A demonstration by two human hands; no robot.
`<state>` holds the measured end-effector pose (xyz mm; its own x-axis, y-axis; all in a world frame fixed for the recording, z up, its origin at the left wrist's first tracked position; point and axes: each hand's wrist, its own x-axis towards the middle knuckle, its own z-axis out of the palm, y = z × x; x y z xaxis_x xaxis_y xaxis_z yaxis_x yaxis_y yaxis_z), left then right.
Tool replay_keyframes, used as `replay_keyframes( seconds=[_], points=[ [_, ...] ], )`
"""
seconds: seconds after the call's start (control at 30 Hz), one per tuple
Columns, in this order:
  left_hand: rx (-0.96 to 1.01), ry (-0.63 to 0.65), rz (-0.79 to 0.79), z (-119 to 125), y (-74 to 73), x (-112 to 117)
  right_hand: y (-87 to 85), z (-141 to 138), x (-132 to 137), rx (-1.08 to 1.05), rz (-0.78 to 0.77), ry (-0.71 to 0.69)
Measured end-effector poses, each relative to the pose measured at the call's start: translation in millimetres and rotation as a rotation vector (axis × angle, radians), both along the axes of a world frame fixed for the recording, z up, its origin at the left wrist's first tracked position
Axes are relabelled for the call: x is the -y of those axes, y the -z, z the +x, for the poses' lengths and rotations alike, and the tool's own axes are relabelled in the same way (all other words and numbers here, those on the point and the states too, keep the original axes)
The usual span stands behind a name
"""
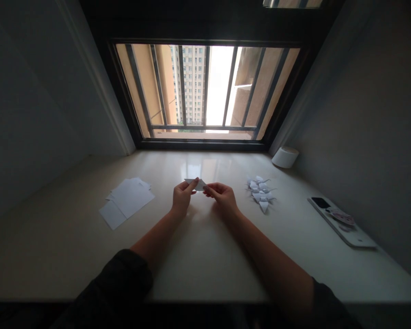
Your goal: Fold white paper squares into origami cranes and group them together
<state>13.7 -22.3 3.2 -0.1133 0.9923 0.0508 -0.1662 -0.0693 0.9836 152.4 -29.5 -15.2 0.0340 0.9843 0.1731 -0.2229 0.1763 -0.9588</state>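
Pinched from both sides, that small folded white paper sits between the fingertips of the left hand and the right hand, both closed on it. Left thumb lies across the top face, right thumb and fingers take the right end: a light two-ended hold, likely chosen because the piece is small and thin and needs its edges steadied. And look where it is, mid-counter, straight ahead of the body and on the window's side, probably for the daylight!

Now the pose: forearms reach in from the near edge, angling together like a wedge, wrists low over the pale countertop, a dark sleeve above the left wrist, pushed toward the elbow. Whether the hands rest on the surface is hard to tell.

Over on the left, loose white paper sheets lie overlapped and flat, within easy reach of that side. On the right, a cluster of folded paper cranes, by the look of them, gathered apart from the sheets, presumably so the two don't mix. Far right, a white cylindrical object stands by the wall.
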Motion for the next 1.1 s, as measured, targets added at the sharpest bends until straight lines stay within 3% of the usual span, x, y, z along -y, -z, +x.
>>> replay_keyframes(
  seconds=[0.17, 0.37, 0.57, 0.9, 1.1],
  points=[
    [0.016, 0.036, 0.014, -1, -3.2, 2, 1.1, 1, -1, 0.021, 0.007, 0.006],
    [-0.044, -0.045, 0.083, 1, -3.9, 4, -1.8, -2, 2, 0.025, -0.012, -0.007],
    [-0.092, -0.012, 0.116, -1, -3.8, 3, 1.1, -2, 0, 0.008, -0.011, -0.032],
    [-0.163, 0.095, 0.059, -2, -1.2, 2, -1.0, 7, -4, 0.142, 0.078, 0.273],
    [-0.271, 0.158, 0.291, -4, -2.0, 2, -4.6, 10, -2, 0.137, 0.112, 0.25]
  ],
)
